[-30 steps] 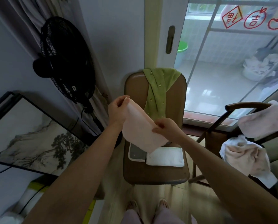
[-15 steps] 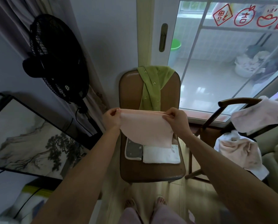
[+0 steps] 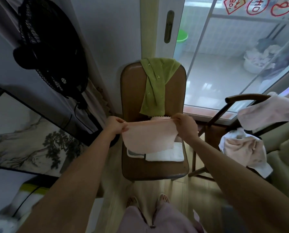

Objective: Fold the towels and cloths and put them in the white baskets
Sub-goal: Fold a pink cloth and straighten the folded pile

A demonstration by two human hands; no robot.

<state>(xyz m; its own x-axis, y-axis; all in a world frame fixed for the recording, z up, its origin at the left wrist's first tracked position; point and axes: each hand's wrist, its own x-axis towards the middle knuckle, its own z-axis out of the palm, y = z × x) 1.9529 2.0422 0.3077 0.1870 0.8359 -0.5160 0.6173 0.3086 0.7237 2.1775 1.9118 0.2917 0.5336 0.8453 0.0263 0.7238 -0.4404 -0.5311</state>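
On my feed the wearer's forearms were bare to the frame's edge, no sleeves in view. Left hand [image 3: 115, 125] and right hand [image 3: 185, 126] were ungloved. Pale pink trousers [image 3: 159, 221] covered the legs; open sandals [image 3: 164, 198], toes exposed.

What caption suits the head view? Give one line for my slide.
Both hands, left and right, hold a pink cloth stretched above a brown chair.

L hand [image 3: 116, 125] & R hand [image 3: 185, 126] raised level, fingers pinched, arms outstretched
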